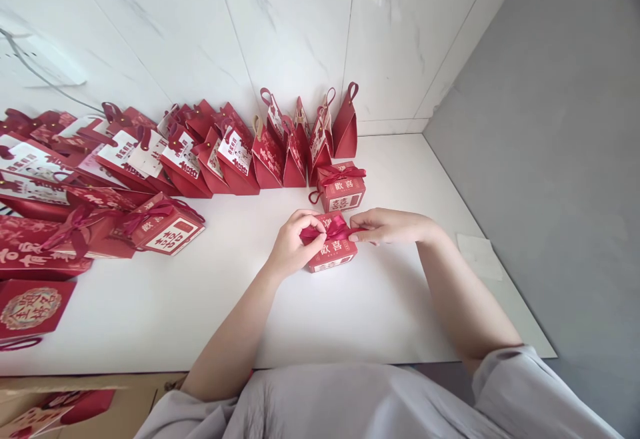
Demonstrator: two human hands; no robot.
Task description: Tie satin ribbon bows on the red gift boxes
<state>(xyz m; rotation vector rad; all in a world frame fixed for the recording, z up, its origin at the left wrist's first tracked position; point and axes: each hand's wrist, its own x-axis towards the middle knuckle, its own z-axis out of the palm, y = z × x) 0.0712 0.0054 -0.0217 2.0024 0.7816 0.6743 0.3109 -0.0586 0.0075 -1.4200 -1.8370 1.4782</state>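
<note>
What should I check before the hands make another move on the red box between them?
1. Left hand on the ribbon: ok, thumb and forefinger pinch it over the box's left side.
2. Right hand on the ribbon: ok, fingertips grip it at the right.
3. Red box supported: ok, resting on the white table.
4. Knot tight: cannot tell, too small to judge.
5. Gap to the bow-tied box just behind: cannot tell whether they touch.

There goes your left hand [294, 249], masking the left side of the red gift box [336, 249]; your right hand [393, 227] covers part of the ribbon [338, 228]. Cut off: a flowered red box [35, 242] at nine o'clock, cardboard box [133, 396] at eight, wall socket [45, 62] at ten.
</note>
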